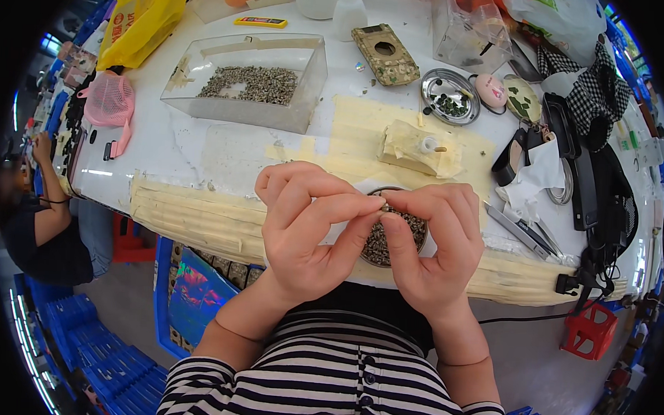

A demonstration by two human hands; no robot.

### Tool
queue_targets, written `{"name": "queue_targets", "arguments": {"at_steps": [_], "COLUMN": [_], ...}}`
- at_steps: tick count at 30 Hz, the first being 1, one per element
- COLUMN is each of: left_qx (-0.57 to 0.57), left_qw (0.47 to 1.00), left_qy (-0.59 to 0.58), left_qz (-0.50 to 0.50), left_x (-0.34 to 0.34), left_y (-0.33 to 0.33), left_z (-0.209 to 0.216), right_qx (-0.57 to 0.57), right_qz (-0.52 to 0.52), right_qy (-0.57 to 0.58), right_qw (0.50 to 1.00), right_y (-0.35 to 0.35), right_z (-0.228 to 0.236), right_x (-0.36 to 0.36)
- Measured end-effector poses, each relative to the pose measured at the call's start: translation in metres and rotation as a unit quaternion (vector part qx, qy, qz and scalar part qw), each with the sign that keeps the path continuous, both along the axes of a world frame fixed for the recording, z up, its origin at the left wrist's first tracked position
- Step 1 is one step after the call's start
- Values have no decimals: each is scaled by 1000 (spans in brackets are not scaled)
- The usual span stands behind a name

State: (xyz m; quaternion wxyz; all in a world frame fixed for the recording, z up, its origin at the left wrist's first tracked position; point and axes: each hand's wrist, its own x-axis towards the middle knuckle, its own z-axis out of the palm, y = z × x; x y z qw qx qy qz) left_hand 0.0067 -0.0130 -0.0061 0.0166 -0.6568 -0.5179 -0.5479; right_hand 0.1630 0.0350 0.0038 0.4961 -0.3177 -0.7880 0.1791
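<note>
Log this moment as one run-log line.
left hand: pinching tiny part with right hand | below: round dish of small metal bits | behind: clear tray of bits

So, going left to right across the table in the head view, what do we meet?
Pink mesh pouch → clear box of small grey parts → left hand → right hand → tweezers → black cables.

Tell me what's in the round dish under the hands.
The round dish holds a heap of small grey-brown pieces. The left hand and right hand cover most of it, so the rest of its contents is hidden.
</note>
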Motion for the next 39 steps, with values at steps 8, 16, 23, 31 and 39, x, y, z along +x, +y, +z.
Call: {"name": "queue_targets", "arguments": {"at_steps": [8,16,23,31,39], "left_qx": [-7,-2,8,6,6], "left_qw": [1000,1000,1000,1000,1000], "left_qy": [14,6,2,8,11], "left_qz": [8,6,2,11,13], "left_x": [1,0,-1,0,-1], "left_y": [0,-1,-1,-1,-1], "left_z": [0,-1,-1,0,-1], "right_qx": [45,68,26,72,108], "right_qz": [11,-11,-6,-5,5], "right_qy": [23,7,-7,7,-11], "right_qw": [999,998,1000,997,994], "right_y": [-2,-2,-3,-3,-3], "right_z": [0,-2,-1,-1,-2], "right_x": [2,2,0,2,4]}}
